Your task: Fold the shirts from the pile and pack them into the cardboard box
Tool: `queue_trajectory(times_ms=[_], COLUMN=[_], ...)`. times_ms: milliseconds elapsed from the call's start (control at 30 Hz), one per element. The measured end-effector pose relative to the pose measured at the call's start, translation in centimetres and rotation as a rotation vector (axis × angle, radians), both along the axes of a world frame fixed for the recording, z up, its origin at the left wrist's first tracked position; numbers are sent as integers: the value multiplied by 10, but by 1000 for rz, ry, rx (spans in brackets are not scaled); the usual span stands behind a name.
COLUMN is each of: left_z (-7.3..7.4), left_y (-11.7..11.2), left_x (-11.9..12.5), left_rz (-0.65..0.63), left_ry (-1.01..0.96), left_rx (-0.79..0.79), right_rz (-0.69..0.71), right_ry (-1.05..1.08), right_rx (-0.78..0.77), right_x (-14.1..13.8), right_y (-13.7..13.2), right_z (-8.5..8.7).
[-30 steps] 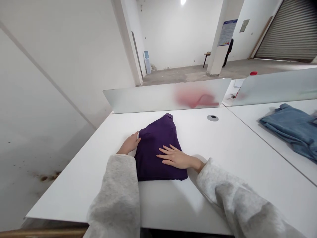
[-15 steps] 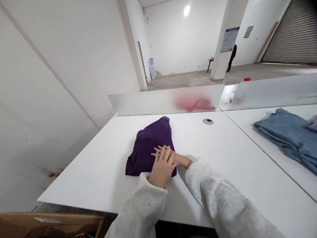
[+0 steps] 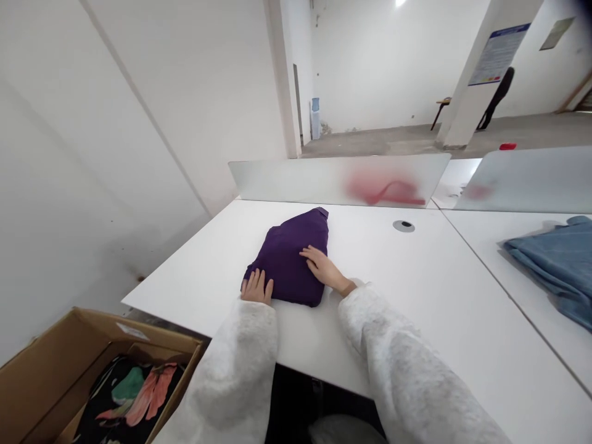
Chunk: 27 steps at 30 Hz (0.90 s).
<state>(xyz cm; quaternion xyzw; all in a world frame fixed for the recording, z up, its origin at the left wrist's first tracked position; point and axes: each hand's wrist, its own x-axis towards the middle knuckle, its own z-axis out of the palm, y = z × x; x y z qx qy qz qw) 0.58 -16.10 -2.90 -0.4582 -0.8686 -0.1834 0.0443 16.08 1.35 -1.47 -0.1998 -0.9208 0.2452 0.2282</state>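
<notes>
A folded purple garment (image 3: 293, 250) lies flat on the white table (image 3: 370, 333) in front of me; its exact kind does not show. My left hand (image 3: 257, 288) rests on its near left corner, fingers stretched out and a little apart. On the right side of the cloth lies my right hand (image 3: 324, 268), palm down, with its fingers extended over the fabric. Neither hand grips anything. Both wrists come out of light grey fleecy sleeves.
An open cardboard box (image 3: 60, 345) at the lower left holds dark cloth with a floral print (image 3: 134, 394). Folded blue garment (image 3: 555, 265) lies at the right. A frosted divider (image 3: 296, 180) lines the back edge, near a cable grommet (image 3: 404, 226). Someone in dark clothes (image 3: 497, 98) is by the pillar.
My hands, one over the other before, are now apart: the left has moved to the garment's near left corner, the right stays on its right side. The view has turned left, showing more of the box.
</notes>
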Motion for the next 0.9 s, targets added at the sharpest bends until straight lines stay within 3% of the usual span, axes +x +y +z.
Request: queue_trajectory(times_ms=[100, 200, 367, 600, 767, 900], left_z=[0, 0, 0, -5, -3, -9], left_y=[-4, -4, -3, -10, -18, -51], left_x=[-8, -11, -11, 19, 52, 77], left_rz=[173, 217, 138, 120, 64, -37], left_ry=[-36, -88, -129, -149, -189, -238], left_rx=[38, 81, 154, 235, 263, 249], right_rz=[-222, -382, -226, -46, -90, -212], right_ry=[45, -9, -42, 232, 238, 182], right_rx=[66, -10, -29, -168, -234, -428], right_x=[10, 20, 29, 34, 52, 72], right_y=[15, 28, 36, 25, 20, 19], right_z=[-8, -13, -20, -24, -15, 1])
